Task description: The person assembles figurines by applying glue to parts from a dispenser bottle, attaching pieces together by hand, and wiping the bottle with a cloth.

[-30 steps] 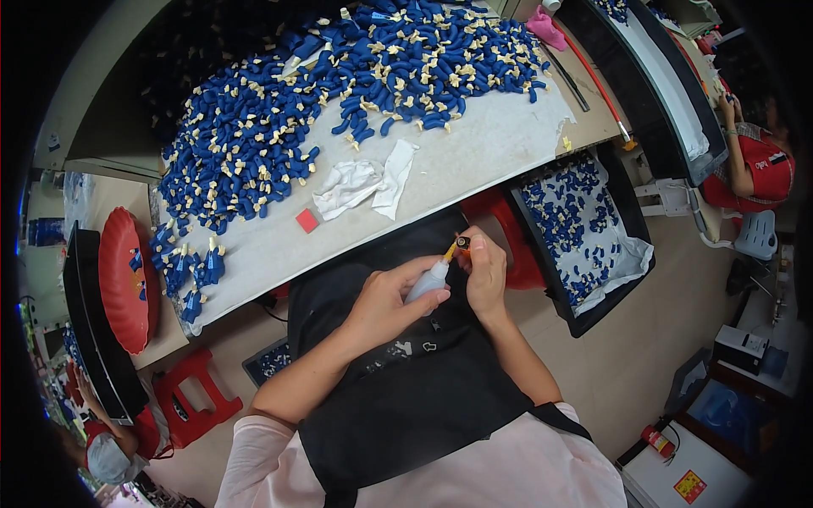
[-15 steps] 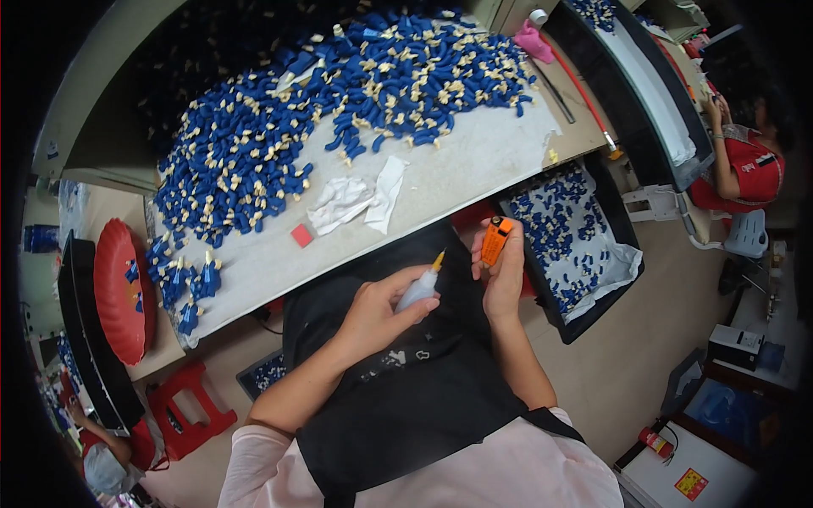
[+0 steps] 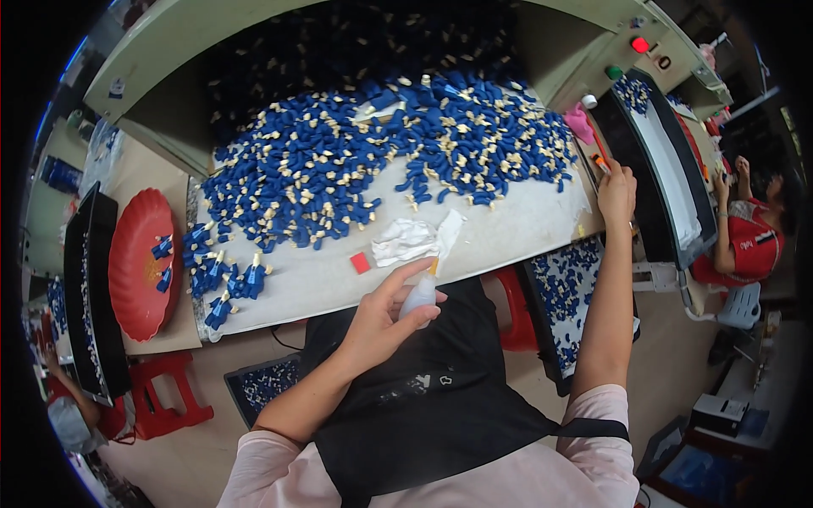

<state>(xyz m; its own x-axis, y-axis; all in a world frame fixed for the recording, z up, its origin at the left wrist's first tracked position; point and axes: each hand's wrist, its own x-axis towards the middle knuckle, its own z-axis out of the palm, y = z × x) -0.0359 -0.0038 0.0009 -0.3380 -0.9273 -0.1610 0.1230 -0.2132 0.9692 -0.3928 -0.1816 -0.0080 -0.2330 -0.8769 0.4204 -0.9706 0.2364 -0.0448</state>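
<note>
The left hand (image 3: 381, 317) is curled around a small white squeeze bottle (image 3: 421, 295) with a yellow-orange tip, held over the person's black apron (image 3: 423, 406) just in front of the tabletop (image 3: 508, 229) edge. The right hand (image 3: 616, 188) is stretched well away from it, out to the tabletop's right end, where its fingers close on what looks like a small orange piece (image 3: 600, 161), though it is too small to be sure of the grip.

Between the two hands, on the pale tabletop, lie a crumpled white tissue (image 3: 406, 241) and a little red square (image 3: 360, 262). Beyond them spreads a big heap of blue parts with cream tips (image 3: 381, 161). A few such parts stand upright near the left edge (image 3: 224, 279).

A black tray of blue parts (image 3: 563, 292) sits low beside the right arm. To the left a red dish (image 3: 140, 262) holds a few blue parts. A red stool (image 3: 161, 394) stands on the floor, and another person in red (image 3: 749, 241) sits far right.
</note>
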